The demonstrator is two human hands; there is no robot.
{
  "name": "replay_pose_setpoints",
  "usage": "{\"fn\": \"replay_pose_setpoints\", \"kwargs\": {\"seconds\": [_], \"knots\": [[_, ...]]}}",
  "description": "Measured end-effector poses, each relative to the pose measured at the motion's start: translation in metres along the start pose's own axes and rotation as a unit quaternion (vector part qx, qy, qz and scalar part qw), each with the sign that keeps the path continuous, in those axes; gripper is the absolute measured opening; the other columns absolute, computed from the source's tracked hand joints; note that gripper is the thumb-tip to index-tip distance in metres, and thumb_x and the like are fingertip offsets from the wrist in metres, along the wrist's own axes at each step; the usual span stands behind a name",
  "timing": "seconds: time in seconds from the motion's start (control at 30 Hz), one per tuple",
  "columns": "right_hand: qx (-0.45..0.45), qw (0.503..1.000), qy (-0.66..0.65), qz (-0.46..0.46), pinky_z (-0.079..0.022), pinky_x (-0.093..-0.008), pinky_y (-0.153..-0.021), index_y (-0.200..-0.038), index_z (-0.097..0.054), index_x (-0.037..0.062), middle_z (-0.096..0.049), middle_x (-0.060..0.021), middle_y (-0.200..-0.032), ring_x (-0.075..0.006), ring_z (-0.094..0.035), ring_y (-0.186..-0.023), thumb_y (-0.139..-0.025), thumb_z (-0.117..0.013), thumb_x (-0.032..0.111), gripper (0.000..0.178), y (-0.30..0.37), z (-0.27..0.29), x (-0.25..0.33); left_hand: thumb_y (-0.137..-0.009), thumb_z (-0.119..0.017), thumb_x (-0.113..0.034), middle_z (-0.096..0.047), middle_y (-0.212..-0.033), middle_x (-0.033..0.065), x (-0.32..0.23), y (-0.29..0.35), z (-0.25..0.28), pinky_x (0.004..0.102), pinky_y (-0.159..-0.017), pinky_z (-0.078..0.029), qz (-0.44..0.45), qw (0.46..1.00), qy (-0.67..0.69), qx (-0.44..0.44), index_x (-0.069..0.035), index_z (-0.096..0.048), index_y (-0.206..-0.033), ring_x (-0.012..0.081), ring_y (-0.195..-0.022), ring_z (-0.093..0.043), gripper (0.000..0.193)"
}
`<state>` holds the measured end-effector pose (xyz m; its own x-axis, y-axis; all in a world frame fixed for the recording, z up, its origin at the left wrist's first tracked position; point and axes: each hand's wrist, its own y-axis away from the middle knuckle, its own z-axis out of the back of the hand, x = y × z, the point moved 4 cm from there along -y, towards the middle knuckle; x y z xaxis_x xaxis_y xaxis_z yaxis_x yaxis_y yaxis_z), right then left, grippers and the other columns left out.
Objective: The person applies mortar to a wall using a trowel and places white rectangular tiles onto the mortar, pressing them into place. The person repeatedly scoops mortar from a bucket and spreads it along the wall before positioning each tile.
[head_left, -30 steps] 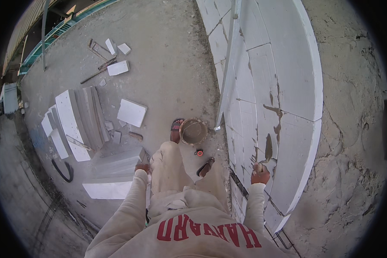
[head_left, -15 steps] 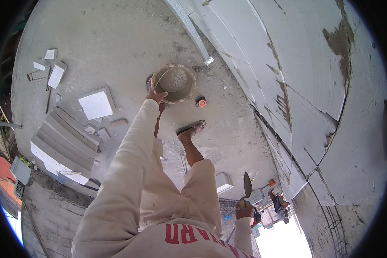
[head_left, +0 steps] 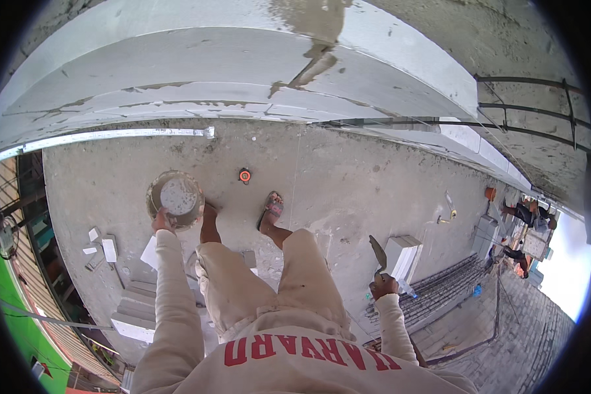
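My left hand [head_left: 163,222] is closed on the rim of a round, mortar-crusted bucket [head_left: 192,213], with its thumb over the edge. Greyish wet mix shows inside the bucket, which hangs or stands left of my feet; I cannot tell whether it touches the floor. Out to the right, my right hand [head_left: 383,286] grips the handle of a trowel [head_left: 377,253], its narrow blade pointing up and away from me. On the floor beyond my sandalled foot lies a small orange-and-black tape measure [head_left: 244,175], apart from both hands.
A pale block wall [head_left: 197,65] with mortar smears runs across the far side. Along its foot lies a long metal straightedge [head_left: 111,135]. White blocks [head_left: 136,318] are stacked at left, another block [head_left: 400,255] at right. Several people work at far right near rebar [head_left: 538,113].
My view has turned, so the wall now spans the top instead of the right side. The bucket has come left with my left hand; the trowel stays in my right hand.
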<state>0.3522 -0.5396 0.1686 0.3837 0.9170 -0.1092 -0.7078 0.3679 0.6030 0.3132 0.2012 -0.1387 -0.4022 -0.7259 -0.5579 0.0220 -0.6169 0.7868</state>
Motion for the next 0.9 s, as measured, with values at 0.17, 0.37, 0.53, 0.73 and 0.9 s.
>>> {"fn": "replay_pose_setpoints", "kwargs": {"seconds": [0.17, 0.37, 0.53, 0.73, 0.9], "knots": [[-0.010, 0.985, -0.097, -0.141, -0.059, -0.0517, -0.088, -0.100, -0.072, 0.0016, -0.074, -0.0258, -0.101, -0.0456, -0.071, -0.097, -0.076, -0.072, 0.026, 0.034, 0.002, 0.020, -0.094, -0.085, -0.071, -0.028, -0.038, -0.058, -0.0030, -0.035, 0.124, 0.015, 0.0304, -0.046, -0.041, -0.026, 0.998, -0.005, -0.049, -0.017, -0.042, -0.066, 0.0111, -0.042, -0.033, 0.036], [-0.071, 0.945, -0.242, -0.209, -0.060, -0.0487, -0.082, -0.093, -0.073, 0.0004, -0.076, -0.0237, -0.092, -0.0440, -0.073, -0.088, -0.075, -0.078, 0.024, 0.030, -0.001, 0.001, -0.200, -0.086, -0.071, -0.034, -0.046, -0.059, 0.0006, -0.008, 0.184, 0.001, 0.0334, -0.047, -0.044, -0.036, 0.997, -0.037, -0.049, -0.014, -0.049, -0.070, 0.0148, -0.044, -0.040, 0.034], [-0.152, 0.923, -0.292, -0.199, -0.059, -0.0482, -0.079, -0.101, -0.073, -0.0009, -0.076, -0.0230, -0.090, -0.0438, -0.074, -0.087, -0.075, -0.080, 0.020, 0.034, -0.051, 0.045, -0.256, -0.087, -0.072, -0.036, -0.051, -0.061, 0.0032, 0.038, 0.232, -0.044, 0.0356, -0.048, -0.045, -0.055, 0.997, -0.033, -0.044, -0.011, -0.055, -0.074, 0.0172, -0.046, -0.045, 0.033], [-0.238, 0.931, -0.264, -0.089, -0.054, -0.0437, -0.064, -0.096, -0.069, -0.0013, -0.071, -0.0200, -0.081, -0.0358, -0.068, -0.069, -0.076, -0.076, 0.014, 0.026, -0.170, 0.162, -0.318, -0.087, -0.072, -0.037, -0.057, -0.063, 0.0063, 0.116, 0.277, -0.115, 0.0382, -0.049, -0.047, -0.062, 0.997, 0.003, -0.046, -0.007, -0.062, -0.078, 0.0201, -0.049, -0.050, 0.033], [-0.191, 0.972, -0.115, 0.073, -0.055, -0.0535, -0.066, -0.094, -0.068, 0.0053, -0.069, -0.0178, -0.087, -0.0429, -0.069, -0.079, -0.078, -0.071, 0.011, 0.017, -0.248, 0.237, -0.364, -0.088, -0.072, -0.038, -0.062, -0.065, 0.0089, 0.187, 0.332, -0.167, 0.0404, -0.049, -0.048, -0.054, 0.997, 0.013, -0.059, -0.004, -0.069, -0.081, 0.0225, -0.051, -0.055, 0.036]]}}
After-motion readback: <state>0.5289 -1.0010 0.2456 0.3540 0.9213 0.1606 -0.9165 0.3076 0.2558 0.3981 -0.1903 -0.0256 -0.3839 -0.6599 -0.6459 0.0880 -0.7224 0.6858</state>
